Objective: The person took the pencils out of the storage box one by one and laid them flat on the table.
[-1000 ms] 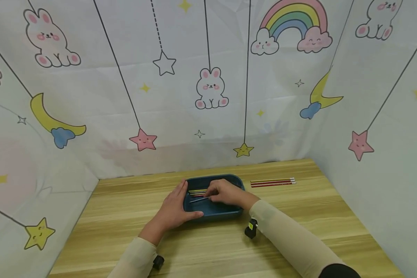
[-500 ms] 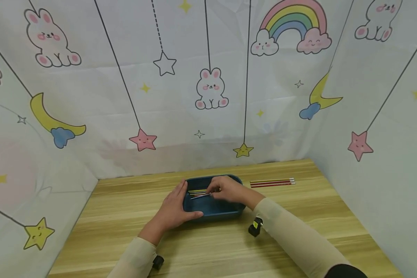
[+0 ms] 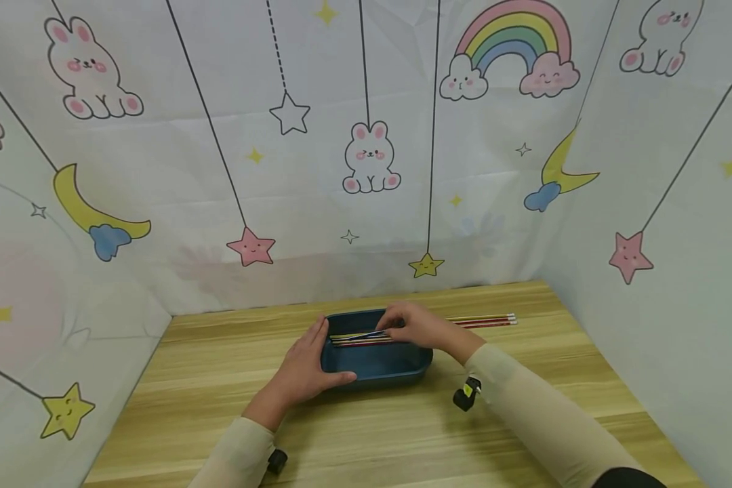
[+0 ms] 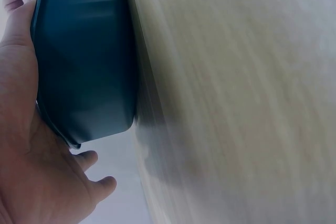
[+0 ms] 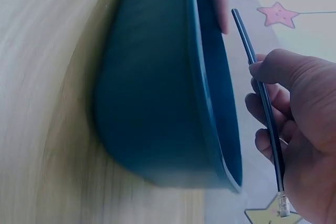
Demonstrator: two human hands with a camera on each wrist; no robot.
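Note:
A dark blue plastic bin (image 3: 372, 369) stands on the table with several pencils (image 3: 355, 343) lying lengthwise inside it. My right hand (image 3: 417, 325) pinches a dark striped pencil (image 5: 265, 100) between thumb and fingers, above the bin's opening. Its silvery eraser end points back toward the palm in the right wrist view. My left hand (image 3: 305, 359) rests against the bin's left end, thumb straight along the near rim and fingers extended along the left side. In the left wrist view, two fingertips (image 4: 105, 184) of that hand stick out past the bin's end.
Several red and yellow pencils (image 3: 491, 320) with white ends lie side by side on the wood-grain table (image 3: 366, 434), right of the bin and partly behind the right hand. A white printed cloth (image 3: 305, 271) rises along the table's back edge.
My right hand has moved up and to the right with the dark pencil, raising it from low in the bin. More of the pencils inside now show. The left hand has stayed put.

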